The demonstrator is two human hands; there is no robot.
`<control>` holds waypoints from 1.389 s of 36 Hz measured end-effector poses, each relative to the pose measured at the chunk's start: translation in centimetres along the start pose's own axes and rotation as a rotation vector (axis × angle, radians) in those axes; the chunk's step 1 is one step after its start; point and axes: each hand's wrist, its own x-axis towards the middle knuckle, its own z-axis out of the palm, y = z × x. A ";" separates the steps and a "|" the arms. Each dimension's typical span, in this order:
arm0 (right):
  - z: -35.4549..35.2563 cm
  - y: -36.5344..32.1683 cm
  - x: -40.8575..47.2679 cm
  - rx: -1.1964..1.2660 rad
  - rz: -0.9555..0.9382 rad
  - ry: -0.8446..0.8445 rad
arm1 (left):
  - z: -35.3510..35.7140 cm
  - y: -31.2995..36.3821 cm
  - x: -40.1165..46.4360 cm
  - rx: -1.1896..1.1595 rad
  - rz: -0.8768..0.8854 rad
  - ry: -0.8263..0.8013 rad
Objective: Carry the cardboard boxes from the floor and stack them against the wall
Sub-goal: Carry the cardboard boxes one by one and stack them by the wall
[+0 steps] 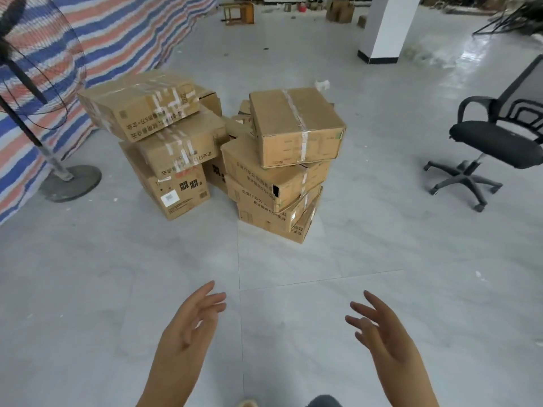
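Two leaning stacks of taped cardboard boxes stand on the grey tiled floor ahead of me. The left stack is topped by a tilted box (141,105); the right stack is topped by a box (296,126) with tape along its middle. More boxes sit behind and between them. My left hand (191,324) and my right hand (379,327) are both held out low in front of me, fingers spread and relaxed, palms facing each other. They hold nothing and are well short of the boxes.
A striped tarpaulin (123,33) hangs along the left. A standing fan (38,92) with a round base stands beside it. A black office chair (496,142) is at the right. A white pillar (388,27) and a wooden stool (238,13) stand farther back.
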 end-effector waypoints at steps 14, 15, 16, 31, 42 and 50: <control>-7.4 -0.2 21.7 0.065 0.049 0.126 | 15.5 2.8 18.4 -0.020 -0.018 -0.078; -8.5 -0.6 24.0 0.037 0.032 0.106 | 17.3 3.3 19.9 -0.024 -0.018 -0.073; -9.5 -1.1 26.1 0.013 0.019 0.086 | 19.2 3.8 21.3 -0.021 -0.019 -0.063; -16.9 -7.0 53.9 -0.065 -0.051 -0.044 | 35.4 8.6 39.9 0.014 -0.035 0.022; -12.4 -10.9 74.1 -0.085 -0.105 -0.117 | 41.4 9.4 57.2 -0.051 -0.123 0.059; -9.0 -14.3 87.6 -0.159 -0.123 -0.236 | 42.9 11.4 66.9 -0.077 -0.228 0.168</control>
